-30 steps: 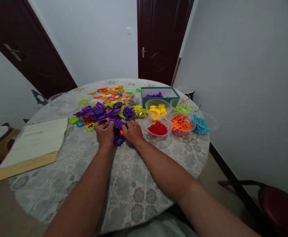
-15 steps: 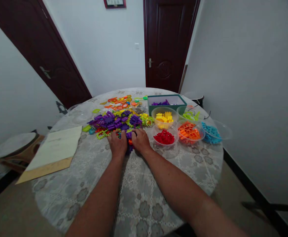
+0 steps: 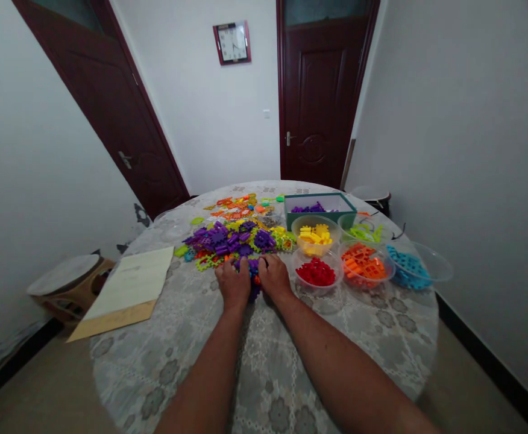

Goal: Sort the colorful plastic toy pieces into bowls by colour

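Observation:
My left hand point(image 3: 232, 283) and my right hand point(image 3: 274, 278) lie side by side on a round table point(image 3: 264, 355), fingers curled over a small clump of purple plastic building pieces point(image 3: 254, 270) held between them. An orange piece shows in the clump. Just beyond my fingers spreads a loose pile of purple, yellow-green and orange pieces point(image 3: 232, 236). What each hand grips underneath is partly hidden.
Clear bowls hold yellow point(image 3: 314, 235), red point(image 3: 316, 272), orange point(image 3: 364, 262), green point(image 3: 363, 231) and blue pieces point(image 3: 408, 263). A green box point(image 3: 319, 204) holds purple ones. A paper sheet on cardboard point(image 3: 126, 288) lies left. A stool point(image 3: 65, 283) stands beside the table; two dark doors behind.
The camera has tilted upward, so the table and hands sit lower in view and a wall clock appears. My hands stay together on the purple clump.

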{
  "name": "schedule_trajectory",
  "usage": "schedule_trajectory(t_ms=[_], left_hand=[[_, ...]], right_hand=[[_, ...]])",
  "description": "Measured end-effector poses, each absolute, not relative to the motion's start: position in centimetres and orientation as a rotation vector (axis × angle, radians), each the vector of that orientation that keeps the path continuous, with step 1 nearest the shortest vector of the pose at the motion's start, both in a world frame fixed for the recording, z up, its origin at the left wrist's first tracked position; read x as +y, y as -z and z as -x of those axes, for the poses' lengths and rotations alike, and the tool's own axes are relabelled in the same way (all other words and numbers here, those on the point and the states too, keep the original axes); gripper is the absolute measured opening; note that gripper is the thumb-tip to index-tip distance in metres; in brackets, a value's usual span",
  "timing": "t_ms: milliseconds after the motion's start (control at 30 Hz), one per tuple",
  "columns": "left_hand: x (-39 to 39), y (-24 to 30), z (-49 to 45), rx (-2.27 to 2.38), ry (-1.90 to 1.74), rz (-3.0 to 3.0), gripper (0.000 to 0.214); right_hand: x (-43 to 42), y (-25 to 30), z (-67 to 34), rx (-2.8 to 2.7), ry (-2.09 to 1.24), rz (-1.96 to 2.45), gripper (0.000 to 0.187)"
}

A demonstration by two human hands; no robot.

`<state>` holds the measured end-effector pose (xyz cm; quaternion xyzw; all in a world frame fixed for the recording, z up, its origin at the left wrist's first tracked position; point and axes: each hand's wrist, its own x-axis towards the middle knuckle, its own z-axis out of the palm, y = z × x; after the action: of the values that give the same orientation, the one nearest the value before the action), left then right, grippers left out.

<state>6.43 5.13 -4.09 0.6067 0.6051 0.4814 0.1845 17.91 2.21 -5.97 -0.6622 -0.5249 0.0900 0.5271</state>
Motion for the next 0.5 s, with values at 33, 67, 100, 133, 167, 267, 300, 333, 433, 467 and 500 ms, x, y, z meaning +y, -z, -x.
schedule_trajectory(t_ms=[33,67,100,133,167,267,300,333,433,467,500], left_hand=[[5.0,4.1,-6.4,1.71,-1.363,-1.68,0.038],[5.0,4.1,-6.4,1.712,-1.364,-1.646,0.039],[4.9,4.1,-6.5,1.711,-1.361,-1.612,0.04],[4.9,4.1,-6.5,1.704,-1.355,-1.582,0.041],[4.9,4.1,-6.5,1.691,-1.346,-1.557,0.041],[4.8,3.8,-6.7,1.638,-1.322,-1.516,0.043],[4.8,3.7,-6.8,1.621,-1.317,-1.508,0.044],[4.6,3.5,-6.9,1.599,-1.309,-1.502,0.046],[4.1,2.6,-7.3,1.466,-1.266,-1.461,0.05],[3.9,2.4,-7.5,1.403,-1.252,-1.439,0.051],[3.7,2.1,-7.6,1.337,-1.241,-1.413,0.051]], right_hand=[[2.2,5.9,-17.8,-1.243,-0.223,1.577,0.027],[2.1,5.8,-17.8,-1.231,-0.232,1.571,0.027],[2.0,5.7,-17.7,-1.218,-0.242,1.566,0.028],[2.0,5.7,-17.7,-1.203,-0.254,1.56,0.028],[1.9,5.6,-17.7,-1.186,-0.267,1.554,0.029],[1.8,5.3,-17.8,-1.108,-0.314,1.536,0.032],[1.8,5.2,-17.9,-1.074,-0.332,1.529,0.032],[1.8,5.1,-18.0,-1.038,-0.35,1.522,0.033],[2.0,5.0,-18.1,-0.932,-0.399,1.489,0.036],[2.1,5.0,-18.2,-0.901,-0.415,1.473,0.037],[2.2,5.0,-18.2,-0.872,-0.429,1.457,0.039]])
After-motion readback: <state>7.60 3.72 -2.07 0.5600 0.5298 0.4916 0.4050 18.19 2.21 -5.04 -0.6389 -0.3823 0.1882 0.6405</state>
